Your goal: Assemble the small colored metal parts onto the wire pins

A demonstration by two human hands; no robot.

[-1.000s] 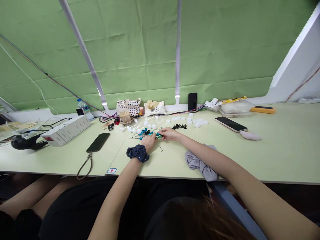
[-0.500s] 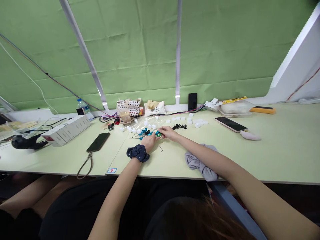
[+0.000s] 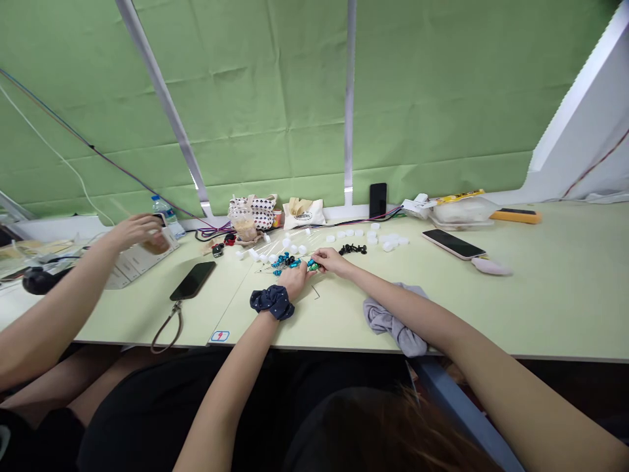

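While the right hand (image 3: 331, 261) pinches a small shiny blue-and-green piece (image 3: 313, 265) at the frame's centre, the left hand (image 3: 293, 280) holds the same piece from below left. Small glossy blue parts (image 3: 281, 263) lie left of centre, small black parts (image 3: 352, 249) right.

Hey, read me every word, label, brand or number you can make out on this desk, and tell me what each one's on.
"9", as it appears, in red on the blue-bordered sticker.
Dark lettering on the white pouch: too blurred to read.
Print on the white boxes: too small to read.
Dark marks on the yellow packet: too small to read.
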